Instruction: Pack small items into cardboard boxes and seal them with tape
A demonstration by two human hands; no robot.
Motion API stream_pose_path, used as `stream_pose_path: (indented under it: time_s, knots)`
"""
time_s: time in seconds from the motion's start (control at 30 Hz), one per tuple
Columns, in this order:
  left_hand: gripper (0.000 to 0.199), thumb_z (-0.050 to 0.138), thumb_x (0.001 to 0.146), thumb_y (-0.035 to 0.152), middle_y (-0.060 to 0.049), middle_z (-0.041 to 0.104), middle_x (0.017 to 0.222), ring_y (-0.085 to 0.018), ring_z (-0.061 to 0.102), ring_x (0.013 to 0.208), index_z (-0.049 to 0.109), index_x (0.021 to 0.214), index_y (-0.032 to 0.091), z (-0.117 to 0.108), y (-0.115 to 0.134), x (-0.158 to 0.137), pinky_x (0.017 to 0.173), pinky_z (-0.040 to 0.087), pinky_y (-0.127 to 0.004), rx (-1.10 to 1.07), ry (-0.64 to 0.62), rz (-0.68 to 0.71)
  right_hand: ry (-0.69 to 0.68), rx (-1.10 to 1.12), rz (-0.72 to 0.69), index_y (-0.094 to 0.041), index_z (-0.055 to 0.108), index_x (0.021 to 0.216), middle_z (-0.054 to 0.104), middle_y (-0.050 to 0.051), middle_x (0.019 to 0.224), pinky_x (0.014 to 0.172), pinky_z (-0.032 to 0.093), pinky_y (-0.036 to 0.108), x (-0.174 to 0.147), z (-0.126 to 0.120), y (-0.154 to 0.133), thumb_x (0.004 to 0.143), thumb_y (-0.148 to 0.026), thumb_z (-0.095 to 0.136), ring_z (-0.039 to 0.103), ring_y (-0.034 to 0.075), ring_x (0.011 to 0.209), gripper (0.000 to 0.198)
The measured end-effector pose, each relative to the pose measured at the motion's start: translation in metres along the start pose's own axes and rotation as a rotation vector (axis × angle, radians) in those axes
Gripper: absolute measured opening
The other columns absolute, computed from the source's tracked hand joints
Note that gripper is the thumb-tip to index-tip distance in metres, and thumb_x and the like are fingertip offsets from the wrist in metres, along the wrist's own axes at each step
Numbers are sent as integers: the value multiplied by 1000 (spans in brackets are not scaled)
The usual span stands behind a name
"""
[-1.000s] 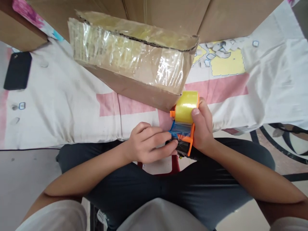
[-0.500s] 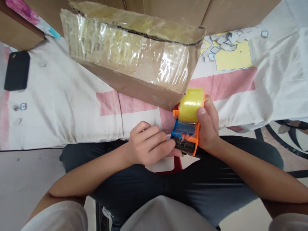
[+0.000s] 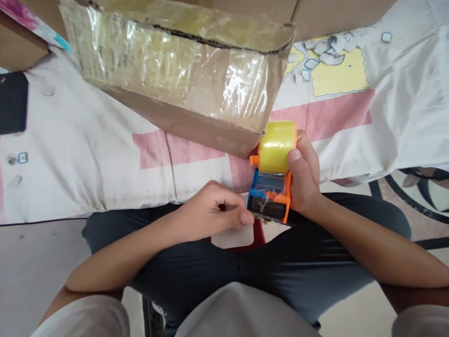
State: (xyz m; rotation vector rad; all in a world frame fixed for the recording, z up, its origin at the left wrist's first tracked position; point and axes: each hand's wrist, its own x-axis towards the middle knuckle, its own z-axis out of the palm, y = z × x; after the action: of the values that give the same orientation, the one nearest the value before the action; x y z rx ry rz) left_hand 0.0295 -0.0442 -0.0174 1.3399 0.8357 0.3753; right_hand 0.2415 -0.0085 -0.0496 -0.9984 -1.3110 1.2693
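Observation:
In the head view my right hand (image 3: 304, 175) is wrapped round the orange side of a tape dispenser (image 3: 269, 187) with blue and black parts. A wide roll of yellowish tape (image 3: 278, 146) sits at its far end, and a clear strip runs from it over the black roller. My left hand (image 3: 219, 213) is closed, thumb and index finger pinched together at the near left corner of the dispenser. What lies between those fingertips, if anything, I cannot make out. Beyond the dispenser stands a cardboard box (image 3: 182, 114), its side covered in shiny tape; its near corner almost meets the roll.
Larger cardboard (image 3: 336, 18) stands along the back. A yellow card (image 3: 339, 77) with paper scraps (image 3: 331, 49) lies at the right on the cloth-covered surface (image 3: 87, 154). A dark phone-like object (image 3: 13, 103) lies at the left edge. My knees are under the front edge.
My left hand has turned so its thumb shows on top, pinched against the index finger at the dispenser's near corner. The right hand keeps its hold. The view has shifted slightly.

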Motion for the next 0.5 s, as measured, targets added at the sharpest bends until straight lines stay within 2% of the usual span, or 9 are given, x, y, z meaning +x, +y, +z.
stream_pose_path:
  time_s: [0.1,0.17,0.27,0.4,0.5]
  knots:
    - [47,75,78,61,4,51,56,-7,41,51,74,79,14,-5,1,1,45,27,-21,-95,-396,-268,-23,-3,18,-31,55,107,62,4,98,76,54,42,0,-1,1,98,-55,50,62,22,90,27]
    - [45,84,71,56,6,48,58,-7,40,51,77,94,17,-3,0,6,46,27,-20,-159,-536,-318,-36,14,31,-31,55,110,63,4,100,75,54,42,0,-1,1,97,-55,50,63,23,90,28]
    - [58,90,65,51,8,47,59,-6,39,52,74,113,21,8,-4,13,48,29,-20,-345,-620,-277,-28,22,30,-31,55,110,65,5,101,73,53,42,1,0,3,97,-57,50,63,23,87,29]
    - [83,94,62,40,8,52,60,-7,40,51,61,136,24,22,-12,15,48,27,-21,-550,-732,-205,-26,-8,4,-30,53,107,65,5,100,71,54,42,1,1,5,96,-59,50,63,22,83,31]
    - [94,94,63,37,9,53,61,-7,40,52,51,145,26,27,-15,14,48,27,-21,-577,-718,-164,-33,-55,-10,-31,51,109,65,4,102,74,55,44,0,1,7,95,-60,48,63,23,86,32]
